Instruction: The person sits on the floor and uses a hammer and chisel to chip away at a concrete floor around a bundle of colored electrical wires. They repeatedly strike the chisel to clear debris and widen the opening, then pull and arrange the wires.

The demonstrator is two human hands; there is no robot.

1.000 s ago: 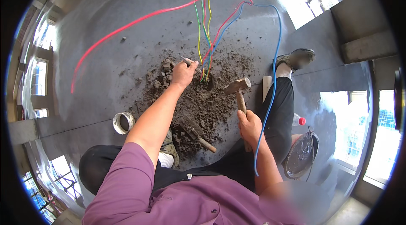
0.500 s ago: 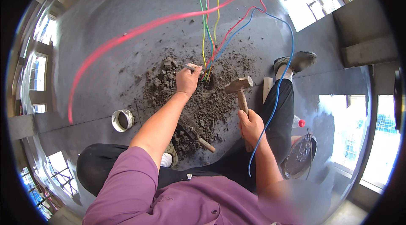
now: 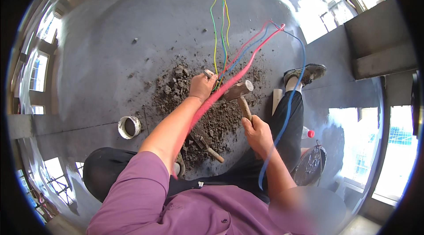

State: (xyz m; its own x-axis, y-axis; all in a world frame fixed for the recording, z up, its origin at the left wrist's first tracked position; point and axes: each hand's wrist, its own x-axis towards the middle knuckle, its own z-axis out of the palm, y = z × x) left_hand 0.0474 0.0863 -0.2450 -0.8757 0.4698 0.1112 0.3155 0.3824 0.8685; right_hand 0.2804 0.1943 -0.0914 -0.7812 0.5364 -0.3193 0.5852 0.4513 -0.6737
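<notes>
My left hand (image 3: 203, 87) is closed round a short metal chisel (image 3: 207, 74), its end just showing above the fingers. It sits low at the far side of a heap of broken rubble and dirt (image 3: 221, 122), beside upright wires. In my right hand (image 3: 258, 133) is the wooden handle of a hammer (image 3: 238, 91), whose heavy head hangs over the rubble, apart from the chisel. Yellow, green, red and blue wires rise from the rubble next to my left hand. A long blue wire (image 3: 304, 56) loops over my right side; a blurred red wire (image 3: 229, 82) crosses before my left forearm.
A trowel (image 3: 215, 154) with a wooden handle lies on the near rubble. On the left stands a white-rimmed pot (image 3: 129, 127). A dark bucket (image 3: 311, 164) and a red-capped bottle (image 3: 308, 134) are beside my right leg. A pale strip (image 3: 277, 100) lies near my shin.
The loose red wire has swung from the left across to my left forearm. The hammer has shifted left, nearer the left hand. My left hand has moved slightly right and down, still holding the chisel.
</notes>
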